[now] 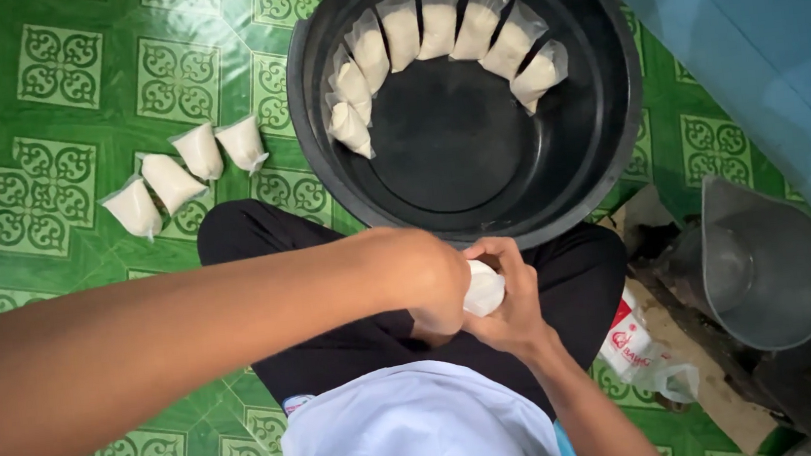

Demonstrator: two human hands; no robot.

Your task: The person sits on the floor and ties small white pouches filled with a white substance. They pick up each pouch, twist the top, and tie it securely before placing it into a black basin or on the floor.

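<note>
The person is wearing black trousers (338, 348) and a pale lilac-white top (415, 425) with a dark print at its lower edge; both forearms are showing bare.

Small white bag (484, 287) mostly hidden between both hands, grey scale pan (766, 263) base obscured, blue wall cropped.

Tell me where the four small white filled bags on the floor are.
The four small white filled plastic bags lie on the green patterned floor, left of the round black plastic tub.

Basin (615, 138) centre free; filled bags (440, 21) line far wall; scale (761, 263) blocks right.
</note>
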